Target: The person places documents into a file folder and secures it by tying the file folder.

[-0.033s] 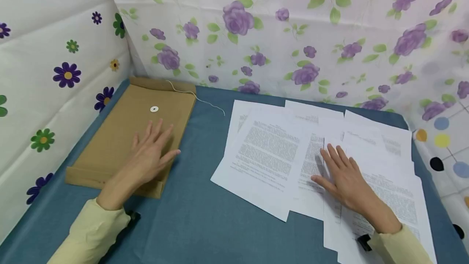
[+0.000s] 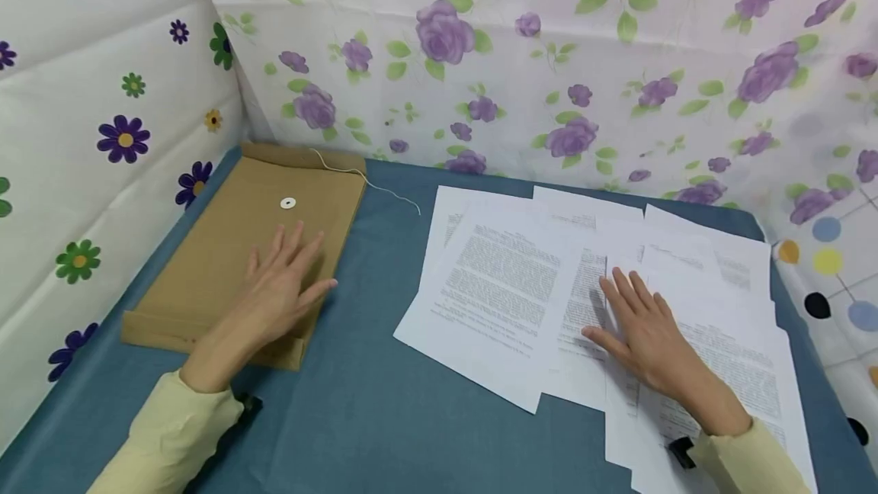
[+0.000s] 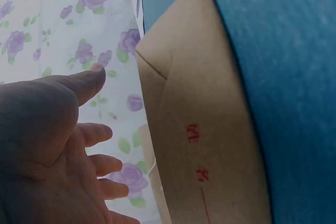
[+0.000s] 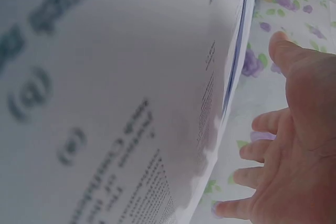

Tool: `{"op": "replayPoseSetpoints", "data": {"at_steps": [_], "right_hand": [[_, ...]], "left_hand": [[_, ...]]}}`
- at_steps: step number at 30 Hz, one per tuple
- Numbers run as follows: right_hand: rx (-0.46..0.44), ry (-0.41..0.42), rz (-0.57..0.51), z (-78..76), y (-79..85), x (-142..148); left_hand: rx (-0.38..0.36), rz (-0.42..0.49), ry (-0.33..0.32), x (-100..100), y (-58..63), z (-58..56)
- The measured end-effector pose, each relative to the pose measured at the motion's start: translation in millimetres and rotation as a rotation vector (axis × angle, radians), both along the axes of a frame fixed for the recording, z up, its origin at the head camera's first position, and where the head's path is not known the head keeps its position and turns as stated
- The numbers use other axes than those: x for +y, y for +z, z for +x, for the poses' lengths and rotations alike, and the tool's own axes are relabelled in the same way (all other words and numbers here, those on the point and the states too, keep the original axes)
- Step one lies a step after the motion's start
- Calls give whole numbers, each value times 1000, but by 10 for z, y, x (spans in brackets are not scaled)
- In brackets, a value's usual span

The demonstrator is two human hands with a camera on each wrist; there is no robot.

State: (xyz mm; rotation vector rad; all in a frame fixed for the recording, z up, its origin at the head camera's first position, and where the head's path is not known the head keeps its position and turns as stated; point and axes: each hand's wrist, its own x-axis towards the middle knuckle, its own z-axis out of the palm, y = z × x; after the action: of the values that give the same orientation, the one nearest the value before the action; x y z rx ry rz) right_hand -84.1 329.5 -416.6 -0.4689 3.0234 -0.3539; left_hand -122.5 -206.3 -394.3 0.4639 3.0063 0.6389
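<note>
A brown paper document envelope [image 2: 226, 250] lies on the left of the table, its flap [image 2: 295, 157] folded out at the far end. A white round button [image 2: 288, 203] sits on its upper part, and a thin white string [image 2: 384, 189] trails off the flap to the right. Over the envelope's lower right part is my left hand [image 2: 277, 292], palm down with fingers spread, holding nothing. The left wrist view shows red characters [image 3: 194, 134] on the envelope. My right hand [image 2: 645, 334] is stretched, palm down, above overlapping printed sheets [image 2: 507, 280], its fingers straight and holding nothing.
A blue cloth [image 2: 384, 418] covers the table. Behind it hangs a white curtain [image 2: 507, 82] with purple roses, and at the left a flowered sheet [image 2: 62, 197]. A dotted cloth [image 2: 844, 296] hangs at the right edge.
</note>
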Motion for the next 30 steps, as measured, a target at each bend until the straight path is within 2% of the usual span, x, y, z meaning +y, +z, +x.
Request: {"op": "replayPoseSetpoints", "data": {"at_steps": [7,14,23,30], "right_hand": [[4,2,-5,-31,0,-8],[-28,20,-9,-36,15,0],[-68,31,45,-169,260,-61],[-95,29,44,-329,349,-116]], "left_hand": [[16,-2,9,-25,19,40],[-14,17,24,-69,71,58],[-21,-6,37,-54,135,5],[-43,-9,79,-54,171,-58]]}}
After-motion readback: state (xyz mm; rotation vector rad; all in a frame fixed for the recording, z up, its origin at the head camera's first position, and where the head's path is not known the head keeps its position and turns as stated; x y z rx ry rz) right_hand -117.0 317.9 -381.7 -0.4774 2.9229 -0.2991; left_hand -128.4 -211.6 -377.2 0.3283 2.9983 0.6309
